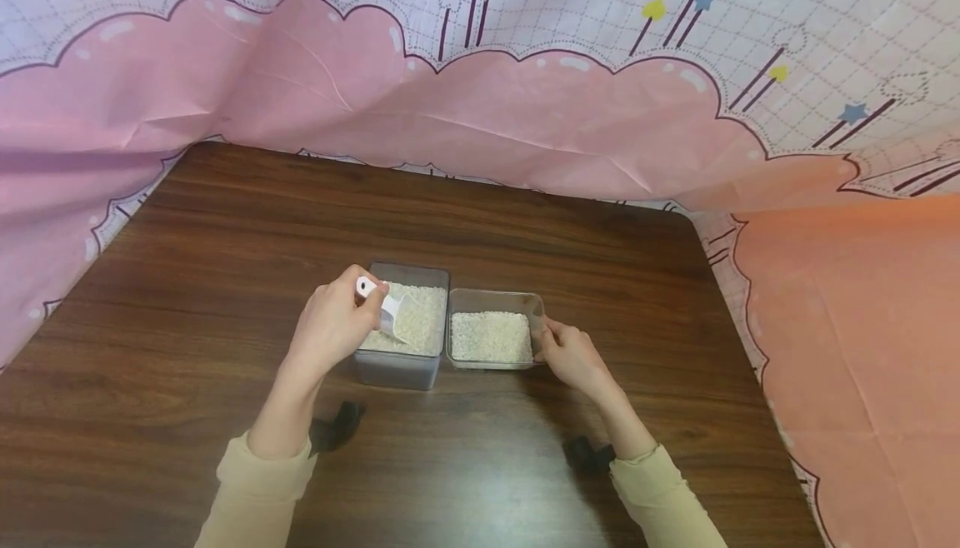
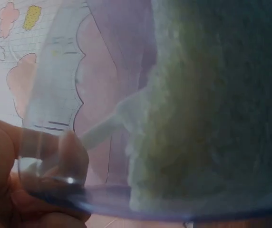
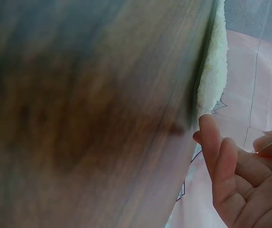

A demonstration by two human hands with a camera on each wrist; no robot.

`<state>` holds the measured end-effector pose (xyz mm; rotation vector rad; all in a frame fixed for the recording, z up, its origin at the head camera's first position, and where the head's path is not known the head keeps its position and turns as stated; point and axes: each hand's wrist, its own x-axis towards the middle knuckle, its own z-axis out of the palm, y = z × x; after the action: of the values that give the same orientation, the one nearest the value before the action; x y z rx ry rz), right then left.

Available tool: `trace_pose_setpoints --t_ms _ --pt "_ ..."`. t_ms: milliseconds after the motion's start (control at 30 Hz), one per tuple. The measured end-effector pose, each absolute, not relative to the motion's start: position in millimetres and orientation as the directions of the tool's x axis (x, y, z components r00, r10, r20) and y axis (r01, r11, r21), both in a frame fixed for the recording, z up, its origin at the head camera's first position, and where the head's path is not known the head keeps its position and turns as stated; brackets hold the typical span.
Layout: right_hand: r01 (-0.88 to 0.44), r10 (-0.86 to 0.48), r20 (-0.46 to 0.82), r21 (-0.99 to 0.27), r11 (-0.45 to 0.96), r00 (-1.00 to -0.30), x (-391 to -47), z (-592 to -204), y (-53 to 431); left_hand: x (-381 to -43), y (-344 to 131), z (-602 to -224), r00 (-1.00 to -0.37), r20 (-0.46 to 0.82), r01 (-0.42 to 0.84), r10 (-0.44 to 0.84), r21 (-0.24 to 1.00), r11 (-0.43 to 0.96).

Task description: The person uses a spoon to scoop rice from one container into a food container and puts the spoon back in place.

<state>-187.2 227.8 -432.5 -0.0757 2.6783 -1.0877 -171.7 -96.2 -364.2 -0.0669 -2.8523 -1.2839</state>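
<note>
My left hand point(image 1: 337, 315) pinches the handle of a white scoop point(image 1: 390, 311), whose bowl dips into the rice point(image 1: 426, 315) filling a tall clear container point(image 1: 401, 369). Through that container's wall, the left wrist view shows the scoop point(image 2: 102, 129) against the heaped rice point(image 2: 174, 118). Just to the right stands a lower clear container point(image 1: 495, 296) with a shallower layer of rice point(image 1: 491, 337). My right hand point(image 1: 573, 356) grips its right side. In the right wrist view, the thumb and fingers of the right hand point(image 3: 247, 175) are at this container's wall.
Both containers stand side by side on a dark wood-grain table point(image 1: 315, 215). A pink and white patterned cloth point(image 1: 480, 132) hangs behind the table and along its sides. Black straps point(image 1: 337, 427) show at both wrists.
</note>
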Motion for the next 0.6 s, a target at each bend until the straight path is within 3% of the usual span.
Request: trace_pose_setpoints --t_ms 600 --pt "0.043 -0.137 -0.204 -0.689 0.724 -0.969 -186.5 -433.4 228.1 -167.9 -98.0 -374.1 -0.997 0.032 0.002 -0.063 0.903 0.430"
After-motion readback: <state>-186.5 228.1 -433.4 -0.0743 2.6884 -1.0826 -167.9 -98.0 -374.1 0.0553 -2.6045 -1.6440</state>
